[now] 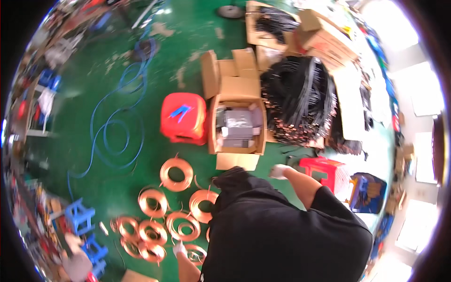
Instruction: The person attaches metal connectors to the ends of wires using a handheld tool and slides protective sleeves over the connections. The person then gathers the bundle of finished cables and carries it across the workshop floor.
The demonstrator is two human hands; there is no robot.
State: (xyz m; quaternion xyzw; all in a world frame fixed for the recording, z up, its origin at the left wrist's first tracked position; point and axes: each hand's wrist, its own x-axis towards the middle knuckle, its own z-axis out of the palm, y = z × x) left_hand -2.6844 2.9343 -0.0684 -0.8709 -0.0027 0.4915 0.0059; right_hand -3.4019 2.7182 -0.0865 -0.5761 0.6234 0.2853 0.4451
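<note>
My left hand (179, 249), in a white glove, reaches down among the copper coils on the green floor. It is right beside the lowest coil (196, 254); whether it touches that coil is unclear, and its fingers are blurred. More flat rings of copper tube lie around it, among them a coil (163, 175) at the top of the group. Out to the right, my right hand (278, 171), also white-gloved, hangs near a red plastic stool (329, 170). No object shows in it, and its fingers are too small and smeared to read. My black-clothed body hides some coils.
An open cardboard box (214, 136) with dark packages stands ahead, beside a red stool (171, 115) bearing blue pieces. A big bundle of black tubes (300, 94) lies to its right. A blue hose (94, 136) loops across the floor; blue stools (80, 216) stand at left.
</note>
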